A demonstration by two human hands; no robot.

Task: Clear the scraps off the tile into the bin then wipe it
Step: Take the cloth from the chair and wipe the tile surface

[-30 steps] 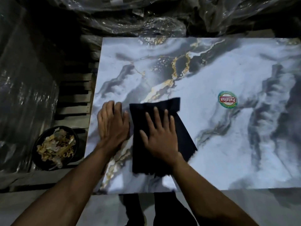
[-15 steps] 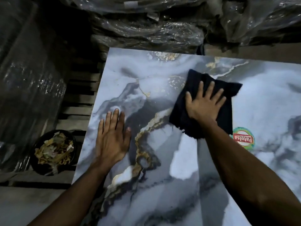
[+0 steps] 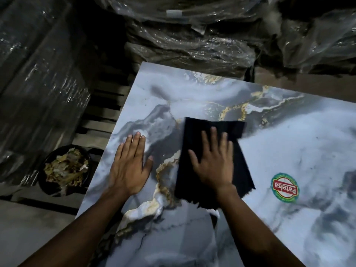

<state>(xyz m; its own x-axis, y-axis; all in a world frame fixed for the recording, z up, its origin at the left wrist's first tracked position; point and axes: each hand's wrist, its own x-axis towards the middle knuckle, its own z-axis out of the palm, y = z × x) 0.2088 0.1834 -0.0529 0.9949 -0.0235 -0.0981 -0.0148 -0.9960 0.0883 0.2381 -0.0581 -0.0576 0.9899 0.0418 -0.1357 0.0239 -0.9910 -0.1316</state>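
A large marble-patterned tile [image 3: 289, 151], white and grey with gold veins, fills the middle and right of the head view. A black cloth [image 3: 240, 170] lies flat on it near the centre. My right hand [image 3: 213, 162] presses palm-down on the cloth with fingers spread. To its left, my left hand [image 3: 131, 166] rests flat and bare on the tile near the left edge. A round black bin [image 3: 64, 170] holding yellowish scraps sits on the floor left of the tile. No scraps show on the tile.
A round green and red sticker [image 3: 285, 187] is stuck on the tile at the right. Plastic-wrapped bundles [image 3: 192, 41] pile up behind the tile and along the left side. Wooden pallet slats [image 3: 102, 120] show between bin and tile.
My right hand slid the cloth up toward the tile's far side, then back toward me and to the left. My left hand stayed flat near the left edge.
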